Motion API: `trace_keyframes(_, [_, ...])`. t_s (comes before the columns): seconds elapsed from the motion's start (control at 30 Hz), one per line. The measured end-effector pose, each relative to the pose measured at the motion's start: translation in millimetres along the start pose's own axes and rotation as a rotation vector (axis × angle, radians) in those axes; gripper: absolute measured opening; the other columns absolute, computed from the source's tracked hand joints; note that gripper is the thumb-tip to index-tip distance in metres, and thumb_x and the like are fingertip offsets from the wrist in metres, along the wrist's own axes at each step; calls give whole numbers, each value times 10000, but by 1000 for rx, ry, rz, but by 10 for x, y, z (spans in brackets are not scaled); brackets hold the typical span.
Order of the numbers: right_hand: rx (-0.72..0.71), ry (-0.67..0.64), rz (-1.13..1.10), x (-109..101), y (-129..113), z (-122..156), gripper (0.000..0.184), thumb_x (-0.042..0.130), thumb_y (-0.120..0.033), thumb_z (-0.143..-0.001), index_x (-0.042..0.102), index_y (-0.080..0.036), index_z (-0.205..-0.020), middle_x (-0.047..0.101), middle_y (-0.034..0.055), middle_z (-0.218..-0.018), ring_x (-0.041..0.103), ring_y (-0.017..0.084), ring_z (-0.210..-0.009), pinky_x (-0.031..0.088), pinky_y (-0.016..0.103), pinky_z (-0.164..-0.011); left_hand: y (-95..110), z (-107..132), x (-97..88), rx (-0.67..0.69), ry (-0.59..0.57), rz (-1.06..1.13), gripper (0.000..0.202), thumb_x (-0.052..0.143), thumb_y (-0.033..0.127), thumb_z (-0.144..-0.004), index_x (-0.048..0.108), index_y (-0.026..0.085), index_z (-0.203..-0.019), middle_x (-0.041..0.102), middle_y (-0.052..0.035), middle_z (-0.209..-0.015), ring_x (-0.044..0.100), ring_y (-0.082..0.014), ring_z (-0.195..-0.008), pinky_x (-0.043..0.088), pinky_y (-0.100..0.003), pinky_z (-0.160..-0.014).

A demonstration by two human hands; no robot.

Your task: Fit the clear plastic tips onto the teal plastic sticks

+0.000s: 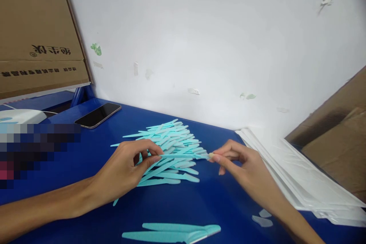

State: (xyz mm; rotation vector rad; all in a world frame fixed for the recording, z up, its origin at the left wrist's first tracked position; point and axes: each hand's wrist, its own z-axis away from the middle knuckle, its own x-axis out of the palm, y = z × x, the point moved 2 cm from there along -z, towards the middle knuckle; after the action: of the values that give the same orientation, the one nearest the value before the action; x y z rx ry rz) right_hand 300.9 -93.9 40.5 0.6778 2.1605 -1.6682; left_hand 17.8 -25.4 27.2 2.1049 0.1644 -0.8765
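Note:
My left hand [126, 164] pinches the handle of a turquoise eyebrow razor [181, 156] between thumb and fingers. At the razor's other end, the thumb and forefinger of my right hand [243, 164] are closed on its blade end; whether a cover sits there is hidden by the fingertips. Beneath and behind the held razor lies a heap of similar turquoise razors [171, 141]. Nearer to me, two more razors [160, 237] rest side by side on the table. Small translucent pieces [262, 221], shaped like blade covers, lie beside my right forearm.
The blue table [223, 206] meets a white wall [200, 45]. A phone [98, 115] lies at the back left, near a large cardboard box [37, 26]. Stacked white plastic bags [286, 171] are on the right, with brown cardboard [337, 141] beyond them.

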Motion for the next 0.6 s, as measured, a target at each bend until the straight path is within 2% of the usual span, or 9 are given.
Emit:
trace_keyframes(0.13, [30,-61,-66,175,59,34,285,697,-488,-925,693,-217,-837,712,-12,-646,666,163,-573,473,267,-574,22,52,17,49,-4,44,193,577,283,-1001,743,218,-928,692,7,-759,590,-117,-625,442,-215,-538])
trace_keyframes(0.37, [53,-86,-94,342,100,110,276,695,-468,-932,684,-218,-814,648,-47,-530,625,151,-508,431,261,-544,14,83,-59,256,116,-33,170,573,168,-997,738,210,-1013,672,2,-772,549,-102,-608,424,-222,-541])
trace_keyframes(0.53, [34,-82,-59,361,115,93,270,680,-462,-941,694,-220,-824,642,-41,-535,636,155,-507,439,260,-529,-49,78,-23,248,64,-127,225,515,194,-1028,735,205,-1071,710,-24,-833,606,-117,-645,459,-220,-561])
trace_keyframes(0.6, [18,-91,-35,352,110,77,283,672,-483,-942,710,-223,-838,678,-24,-597,647,158,-523,463,264,-534,-81,61,-2,294,22,-216,241,506,218,-1038,737,205,-1105,725,-39,-864,637,-142,-706,486,-240,-610])
